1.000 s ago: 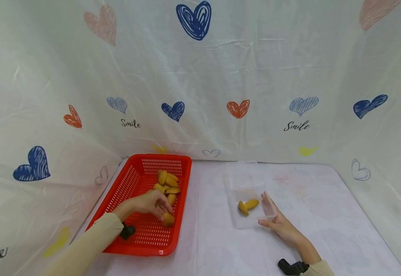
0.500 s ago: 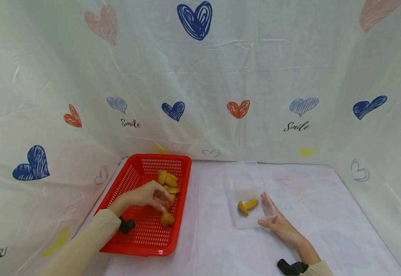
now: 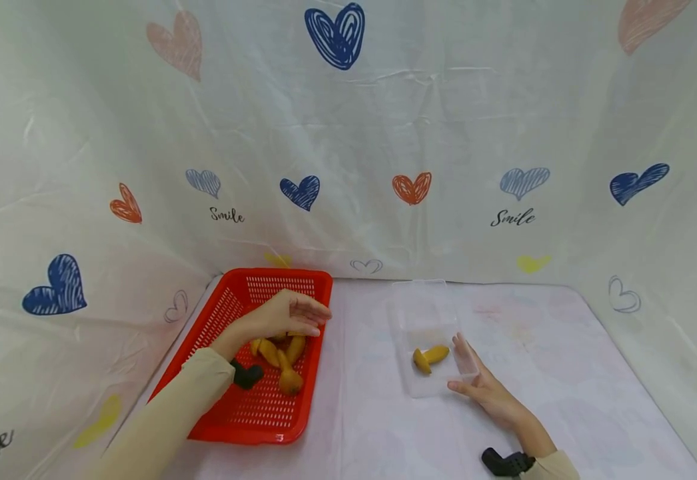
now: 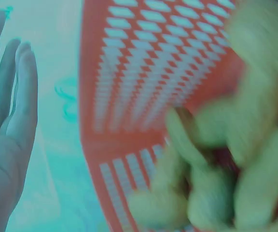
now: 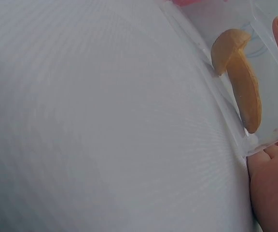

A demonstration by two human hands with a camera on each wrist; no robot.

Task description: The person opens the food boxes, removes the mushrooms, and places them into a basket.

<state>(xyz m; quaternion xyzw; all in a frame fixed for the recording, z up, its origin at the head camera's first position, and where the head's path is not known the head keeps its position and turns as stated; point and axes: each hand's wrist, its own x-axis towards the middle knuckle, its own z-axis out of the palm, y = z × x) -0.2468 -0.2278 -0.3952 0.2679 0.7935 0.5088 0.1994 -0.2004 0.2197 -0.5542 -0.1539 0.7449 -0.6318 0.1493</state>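
My left hand (image 3: 291,315) hovers over the far right part of a red plastic basket (image 3: 317,373), its fingers straight and holding nothing. Below it lie several yellow-brown mushrooms (image 3: 290,381), some hidden by the hand. The left wrist view shows the mushrooms (image 4: 211,198) blurred, heaped against the basket wall, with the left fingers (image 4: 25,92) beyond the rim. My right hand (image 3: 483,390) grips the near right corner of a clear plastic box (image 3: 425,317), thumb at the near side and fingers along the right. One mushroom (image 5: 245,92) lies in that box.
A pale cloth covers the table (image 3: 372,427). Behind it hangs a white curtain (image 3: 354,133) printed with hearts. Between basket and box runs a strip of bare cloth.
My left hand has moved from among the mushrooms up and right towards the basket's far right rim, its fingers straightening. The near mushrooms show more fully. My right hand and the box stay put.
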